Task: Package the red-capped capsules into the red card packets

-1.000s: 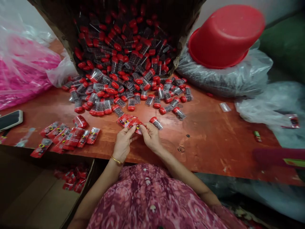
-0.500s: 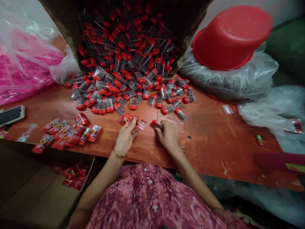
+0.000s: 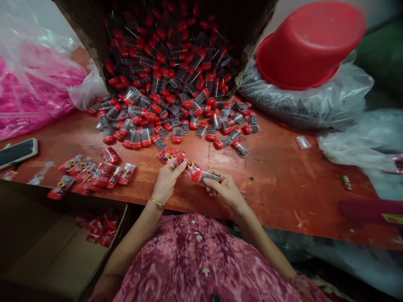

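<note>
My left hand (image 3: 164, 181) pinches a red printed plastic sleeve (image 3: 190, 167) between thumb and fingers. Beyond those fingertips, more red sleeves (image 3: 166, 155) show; whether they are held too, I cannot tell. My right hand (image 3: 229, 189) grips a small clear container (image 3: 210, 176) with dark contents and a red cap. The container's capped end meets the right end of the sleeve; how far it goes inside is not clear. Just past my hands lies a heap of like red-capped containers (image 3: 171, 110), spilling from a dark carton (image 3: 91, 46) onto the table (image 3: 270, 176).
Red filled packets (image 3: 102, 176) lie at left, above an open cardboard box (image 3: 40, 251) holding more. A phone (image 3: 19, 153) rests beyond them. At right, a red tub (image 3: 311, 46) sits on a filled plastic bag (image 3: 315, 105). A pink-filled bag (image 3: 34, 92) stands at left.
My right hand has turned and brought the container left against the sleeve. The sleeve in my left hand now points toward it; the gap between them is gone.
</note>
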Motion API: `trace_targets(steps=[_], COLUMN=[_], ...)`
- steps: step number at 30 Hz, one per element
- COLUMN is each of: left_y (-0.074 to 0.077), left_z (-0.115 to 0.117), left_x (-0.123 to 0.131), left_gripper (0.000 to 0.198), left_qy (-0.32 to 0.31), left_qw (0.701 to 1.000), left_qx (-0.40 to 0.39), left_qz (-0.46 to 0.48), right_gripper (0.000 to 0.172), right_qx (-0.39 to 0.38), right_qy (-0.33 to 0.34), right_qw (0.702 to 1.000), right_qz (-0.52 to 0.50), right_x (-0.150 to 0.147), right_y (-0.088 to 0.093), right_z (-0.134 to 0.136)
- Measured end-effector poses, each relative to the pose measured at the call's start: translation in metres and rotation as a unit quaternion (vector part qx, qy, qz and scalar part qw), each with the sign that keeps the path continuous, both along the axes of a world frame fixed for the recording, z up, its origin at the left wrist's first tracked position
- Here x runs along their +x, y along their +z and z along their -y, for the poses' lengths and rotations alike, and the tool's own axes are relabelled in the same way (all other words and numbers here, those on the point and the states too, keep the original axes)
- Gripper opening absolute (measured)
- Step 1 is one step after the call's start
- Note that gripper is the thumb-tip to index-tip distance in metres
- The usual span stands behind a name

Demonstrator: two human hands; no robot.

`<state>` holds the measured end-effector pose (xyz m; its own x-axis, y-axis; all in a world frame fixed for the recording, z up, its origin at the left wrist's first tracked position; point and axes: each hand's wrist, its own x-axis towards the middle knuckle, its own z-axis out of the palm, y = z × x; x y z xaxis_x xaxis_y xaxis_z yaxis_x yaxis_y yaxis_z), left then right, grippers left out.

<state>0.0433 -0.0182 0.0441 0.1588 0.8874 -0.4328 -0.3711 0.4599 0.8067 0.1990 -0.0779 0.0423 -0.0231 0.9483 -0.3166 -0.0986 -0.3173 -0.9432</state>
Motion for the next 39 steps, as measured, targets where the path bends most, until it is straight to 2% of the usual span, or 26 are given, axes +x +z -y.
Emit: trace_targets(steps=[5,11,14,17,19,21,24,27,30,33,35,37,39], left_y=[-0.001,-0.011,-0.012,-0.010,-0.009,-0.011,-0.012,-0.009,-0.006,-0.010,-0.016,-0.020,-0.022], left_z=[0.002,0.010,0.008,0.004,0.003,0.003,0.003,0.001,-0.002,-0.003,-0.002,0.000,0.002], left_x=[0.002,0.020,0.023,0.019,0.017,0.016,0.018,0.020,0.021,0.021,0.021,0.019,0.016], left_gripper=[0.040,0.039,0.035,0.037,0.037,0.035,0.031,0.031,0.032,0.030,0.030,0.032,0.034], left_qy=[-0.008,0.049,0.027,-0.014,-0.016,-0.004,-0.015,-0.017,0.020,0.015,0.000,-0.018,-0.036], left_qw=[1.000,0.999,0.999,0.999,0.999,0.999,0.999,0.999,0.997,0.997,0.998,0.998,0.998], left_qx=[-0.004,0.024,0.022,0.013,0.021,0.031,0.029,0.020,0.007,0.007,0.033,0.056,0.057], left_qz=[0.002,-0.006,0.008,0.036,0.036,0.018,0.009,0.039,0.075,0.071,0.055,0.036,0.021], right_gripper=[0.025,0.029,0.031,0.035,0.036,0.036,0.034,0.029,0.022,0.021,0.022,0.026,0.031], right_qx=[0.046,0.086,0.078,0.052,0.036,0.037,0.047,0.059,0.132,0.182,0.153,0.090,0.034], right_qy=[-0.025,-0.069,-0.094,-0.041,-0.003,-0.014,-0.053,-0.032,-0.042,-0.081,-0.087,-0.070,-0.044], right_qw=[0.998,0.994,0.992,0.995,0.992,0.991,0.992,0.996,0.989,0.971,0.981,0.993,0.990], right_qz=[0.022,0.008,-0.015,-0.080,-0.123,-0.127,-0.100,-0.063,0.060,0.135,0.084,-0.029,-0.132], right_x=[-0.008,-0.025,-0.032,-0.037,-0.040,-0.043,-0.044,-0.041,-0.037,-0.040,-0.046,-0.052,-0.055], right_y=[-0.005,-0.014,-0.016,-0.018,-0.020,-0.022,-0.023,-0.021,-0.020,-0.022,-0.022,-0.021,-0.019], right_z=[-0.002,-0.006,-0.013,-0.017,-0.017,-0.017,-0.017,-0.017,-0.015,-0.011,-0.010,-0.009,-0.009])
